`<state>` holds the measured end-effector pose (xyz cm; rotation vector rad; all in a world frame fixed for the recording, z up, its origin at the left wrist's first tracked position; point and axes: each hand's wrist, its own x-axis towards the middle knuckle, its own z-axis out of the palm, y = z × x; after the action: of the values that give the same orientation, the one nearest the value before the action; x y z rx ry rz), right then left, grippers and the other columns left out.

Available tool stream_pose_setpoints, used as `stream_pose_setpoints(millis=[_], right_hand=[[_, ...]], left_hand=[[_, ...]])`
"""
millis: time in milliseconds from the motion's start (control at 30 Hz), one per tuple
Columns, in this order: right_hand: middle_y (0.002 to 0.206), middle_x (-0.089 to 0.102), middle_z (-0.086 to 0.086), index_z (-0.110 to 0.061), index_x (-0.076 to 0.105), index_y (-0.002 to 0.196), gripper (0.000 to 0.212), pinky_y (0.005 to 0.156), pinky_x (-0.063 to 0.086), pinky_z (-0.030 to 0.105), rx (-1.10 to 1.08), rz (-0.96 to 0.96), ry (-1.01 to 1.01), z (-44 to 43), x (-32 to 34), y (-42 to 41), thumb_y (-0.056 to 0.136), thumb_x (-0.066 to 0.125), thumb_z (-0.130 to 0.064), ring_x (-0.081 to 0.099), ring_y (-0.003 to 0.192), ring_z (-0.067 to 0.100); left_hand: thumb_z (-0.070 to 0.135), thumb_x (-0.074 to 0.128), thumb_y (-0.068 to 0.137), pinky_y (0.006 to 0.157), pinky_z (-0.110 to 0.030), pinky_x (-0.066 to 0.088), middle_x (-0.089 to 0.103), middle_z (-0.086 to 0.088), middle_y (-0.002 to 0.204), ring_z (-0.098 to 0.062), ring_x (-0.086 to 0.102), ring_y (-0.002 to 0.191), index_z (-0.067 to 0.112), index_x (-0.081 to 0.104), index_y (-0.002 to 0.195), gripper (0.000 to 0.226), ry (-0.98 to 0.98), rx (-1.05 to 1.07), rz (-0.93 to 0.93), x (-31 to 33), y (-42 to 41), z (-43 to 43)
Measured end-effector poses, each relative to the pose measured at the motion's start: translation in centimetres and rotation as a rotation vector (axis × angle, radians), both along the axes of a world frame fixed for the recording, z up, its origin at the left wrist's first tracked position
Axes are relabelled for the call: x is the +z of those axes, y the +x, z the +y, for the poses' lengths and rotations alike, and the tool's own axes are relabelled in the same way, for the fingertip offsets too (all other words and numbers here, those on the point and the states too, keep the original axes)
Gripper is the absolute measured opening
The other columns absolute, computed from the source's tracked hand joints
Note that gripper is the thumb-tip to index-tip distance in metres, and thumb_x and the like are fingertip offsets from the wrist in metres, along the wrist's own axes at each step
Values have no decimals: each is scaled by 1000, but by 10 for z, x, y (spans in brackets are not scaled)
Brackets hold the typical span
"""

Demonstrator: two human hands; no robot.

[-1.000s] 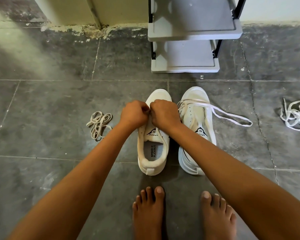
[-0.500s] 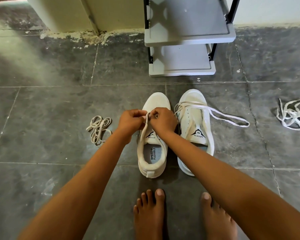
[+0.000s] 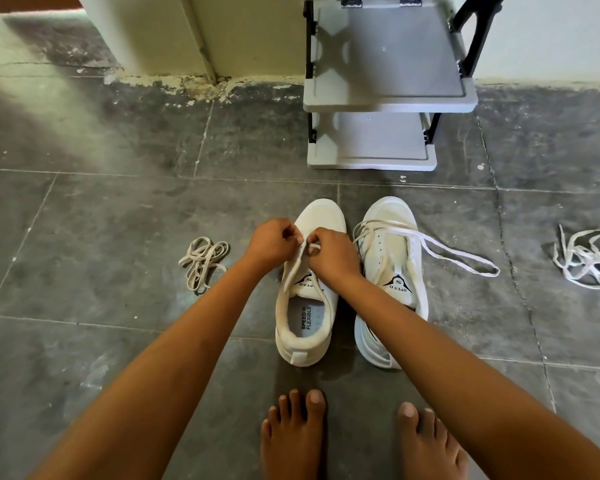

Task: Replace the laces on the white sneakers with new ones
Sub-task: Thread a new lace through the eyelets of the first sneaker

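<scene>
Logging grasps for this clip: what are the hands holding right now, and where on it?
Both the left hand and right hand pinch a lace at the left sneaker, gripping it above the tongue, near the eyelets.

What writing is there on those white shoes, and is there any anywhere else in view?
"SPEED FLEXIBLE", with a small round mark after SPEED too small to read: insole of the left sneaker.
"SPEED" under a logo with an "S": tongue of the left sneaker.
"SPEED" under the same "S" logo: tongue of the right sneaker.
No other writing is visible.
</scene>
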<state>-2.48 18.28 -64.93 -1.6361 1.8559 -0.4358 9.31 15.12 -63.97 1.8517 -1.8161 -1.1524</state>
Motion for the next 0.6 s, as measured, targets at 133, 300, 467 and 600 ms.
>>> stream_pose_setpoints(millis=[133,300,467,600], right_hand=[[111,65,8,-11,63,110,25,78,45,32,-65,-58,16,-3,3,0,87,58,-17,58,104,28],[104,63,12,-9,45,111,30,70,39,30,-166,-137,21,-2,-1,-1,85,60,-12,59,97,30],[99,62,14,-5,43,111,32,69,40,30,-99,-189,-40,3,-1,-1,83,59,-7,59,91,29],[106,60,13,-4,40,115,34,84,47,39,-45,-264,-2,4,0,-3,84,56,-3,58,99,28]], left_hand=[[-3,60,86,83,-46,55,64,-13,85,-29,64,80,0,66,90,8,7,108,151,-4,6,8],[0,63,85,85,-42,54,69,-14,92,-30,66,86,2,70,96,14,-78,36,29,-4,5,6],[3,65,85,83,-41,54,71,-12,89,-26,67,84,6,73,92,11,-134,-30,-76,-5,4,3],[4,66,83,79,-41,55,70,-8,83,-24,66,77,9,71,83,7,-156,-38,-80,-5,4,1]])
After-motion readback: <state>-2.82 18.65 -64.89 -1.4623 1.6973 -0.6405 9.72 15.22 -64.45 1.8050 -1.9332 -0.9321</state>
